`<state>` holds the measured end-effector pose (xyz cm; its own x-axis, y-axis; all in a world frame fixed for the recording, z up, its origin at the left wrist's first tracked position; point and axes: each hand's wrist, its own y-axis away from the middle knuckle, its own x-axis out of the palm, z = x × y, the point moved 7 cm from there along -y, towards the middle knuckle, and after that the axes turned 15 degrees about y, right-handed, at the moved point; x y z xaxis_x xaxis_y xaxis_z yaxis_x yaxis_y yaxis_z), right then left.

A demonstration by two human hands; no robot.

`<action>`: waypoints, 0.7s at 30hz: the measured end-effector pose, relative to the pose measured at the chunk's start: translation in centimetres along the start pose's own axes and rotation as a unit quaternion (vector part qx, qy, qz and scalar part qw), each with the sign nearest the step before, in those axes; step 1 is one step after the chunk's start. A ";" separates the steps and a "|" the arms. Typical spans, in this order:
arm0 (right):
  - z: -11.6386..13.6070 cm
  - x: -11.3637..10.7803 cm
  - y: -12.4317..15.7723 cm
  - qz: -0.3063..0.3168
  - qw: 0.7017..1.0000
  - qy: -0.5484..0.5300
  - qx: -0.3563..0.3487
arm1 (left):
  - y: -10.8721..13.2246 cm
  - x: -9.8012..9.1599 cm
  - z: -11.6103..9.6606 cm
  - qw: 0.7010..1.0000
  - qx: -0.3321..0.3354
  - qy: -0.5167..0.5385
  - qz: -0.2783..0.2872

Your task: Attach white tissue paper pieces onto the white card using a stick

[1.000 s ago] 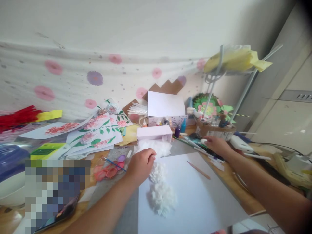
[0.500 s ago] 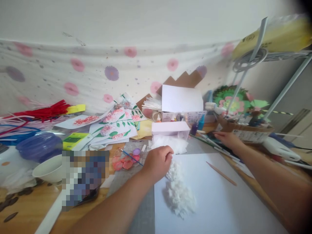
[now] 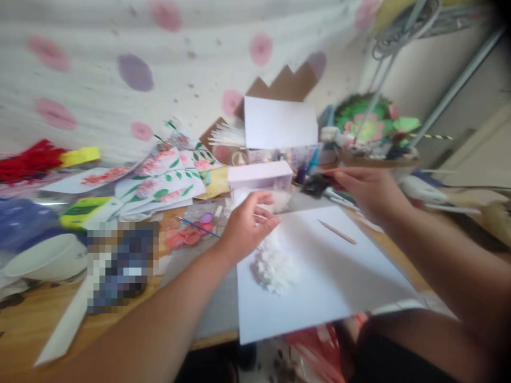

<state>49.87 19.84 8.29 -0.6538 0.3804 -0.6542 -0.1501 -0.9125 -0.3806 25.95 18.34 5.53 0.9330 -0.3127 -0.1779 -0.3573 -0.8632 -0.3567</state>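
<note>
My right hand point(image 3: 359, 186) is raised over the table's right side, its fingers pinching a small dark object point(image 3: 315, 185) that is blurred. My left hand point(image 3: 249, 223) hovers above the far left part of a large white sheet point(image 3: 311, 271), fingers apart and curved, with nothing seen between them. Just below it, crumpled white paper pieces point(image 3: 273, 268) lie in a heap on the sheet. A brown pencil-like stick point(image 3: 337, 232) rests on the sheet to the right of the heap.
Behind the sheet stand a white box point(image 3: 259, 175) and a purple bottle point(image 3: 301, 174). Flower paintings point(image 3: 163, 178), a white bowl point(image 3: 48, 258) and red petal-like pieces point(image 3: 187, 235) are on the left. A cardboard box point(image 3: 379, 159) sits at the back right.
My right hand has lifted from the items at the right and moved left with the dark object. My left hand has opened. The view has tilted down.
</note>
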 end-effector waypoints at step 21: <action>9.2 2.3 6.0 0.097 0.957 -0.053 -0.270 | 0.4 2.0 1.1 0.989 -0.116 0.021 0.087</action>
<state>40.64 13.80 10.56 -0.7059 0.1683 -0.6881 0.3677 -0.7431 -0.5590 27.63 17.78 3.97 0.8607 -0.4771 -0.1779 -0.4984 -0.8608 -0.1029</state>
